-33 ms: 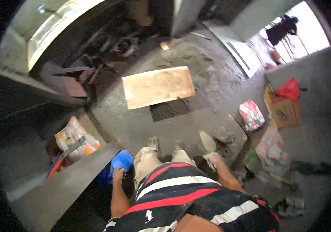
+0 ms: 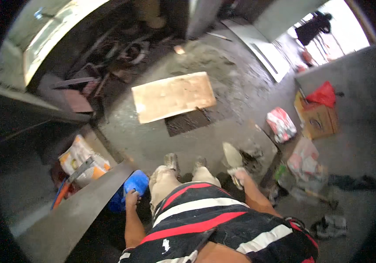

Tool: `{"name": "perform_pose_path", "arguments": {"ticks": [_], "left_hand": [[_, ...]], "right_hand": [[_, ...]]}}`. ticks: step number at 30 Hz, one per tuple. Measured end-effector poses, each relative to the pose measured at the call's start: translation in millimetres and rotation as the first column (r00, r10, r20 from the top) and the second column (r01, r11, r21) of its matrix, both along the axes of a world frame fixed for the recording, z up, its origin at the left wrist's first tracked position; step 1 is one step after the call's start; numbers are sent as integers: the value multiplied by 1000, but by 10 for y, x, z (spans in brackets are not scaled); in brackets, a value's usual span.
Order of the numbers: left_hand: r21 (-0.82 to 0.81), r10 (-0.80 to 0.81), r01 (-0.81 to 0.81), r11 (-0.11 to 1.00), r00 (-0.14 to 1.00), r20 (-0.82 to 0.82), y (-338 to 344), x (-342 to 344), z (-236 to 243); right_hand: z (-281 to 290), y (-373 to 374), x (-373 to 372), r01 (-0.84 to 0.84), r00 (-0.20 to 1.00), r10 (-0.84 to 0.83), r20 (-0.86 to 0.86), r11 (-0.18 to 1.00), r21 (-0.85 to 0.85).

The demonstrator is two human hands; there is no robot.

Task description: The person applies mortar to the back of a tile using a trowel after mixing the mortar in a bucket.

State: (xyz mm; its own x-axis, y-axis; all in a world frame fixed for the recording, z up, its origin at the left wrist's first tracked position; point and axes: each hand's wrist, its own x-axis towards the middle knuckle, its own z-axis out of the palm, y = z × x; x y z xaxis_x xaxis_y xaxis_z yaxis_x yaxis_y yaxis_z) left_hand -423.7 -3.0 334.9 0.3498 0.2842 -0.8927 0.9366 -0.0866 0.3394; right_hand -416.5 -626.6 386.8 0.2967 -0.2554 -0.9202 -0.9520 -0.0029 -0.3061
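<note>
My right hand (image 2: pixel 238 175), in something whitish like a glove, is closed round the handle of a trowel (image 2: pixel 232 156). Its pale, pointed blade reaches forward over the grey floor, just left of a small heap of wet mortar (image 2: pixel 251 162). My left hand (image 2: pixel 132 198) hangs low by my left leg, its fingers curled at the near edge of a blue plastic object (image 2: pixel 137 181). Its exact kind does not show. More blue material lies in shadow below that hand.
A cardboard sheet (image 2: pixel 175 96) lies ahead beside a dark wet patch (image 2: pixel 188 122). Left stands a grey ledge (image 2: pixel 74 204) with a sack (image 2: pixel 82 160) behind it. Rightward are a red-and-white bag (image 2: pixel 281 125), a cardboard box (image 2: pixel 319 122) and a hammer (image 2: pixel 322 197). Someone (image 2: pixel 313 28) is at the far doorway.
The whole view has shifted slightly, moving the scene left. My right hand and the trowel have moved a little forward. My left hand stays at the blue object.
</note>
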Motion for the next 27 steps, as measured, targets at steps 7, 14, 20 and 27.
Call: {"name": "perform_pose_path", "arguments": {"ticks": [7, 14, 20, 27], "left_hand": [[-43, -51, 51, 998, 999, -4, 71, 214, -264], [-63, 22, -21, 998, 1000, 9, 425, 391, -281], [-26, -37, 39, 999, 998, 45, 200, 595, -119], [-161, 81, -77, 984, 996, 21, 165, 464, -179]], "right_hand": [[389, 116, 479, 354, 916, -374, 146, 924, 147], [314, 343, 209, 378, 919, -382, 96, 924, 57], [91, 186, -228, 433, 901, -429, -59, 898, 84], [-63, 12, -263, 439, 897, -440, -33, 882, 171]]}}
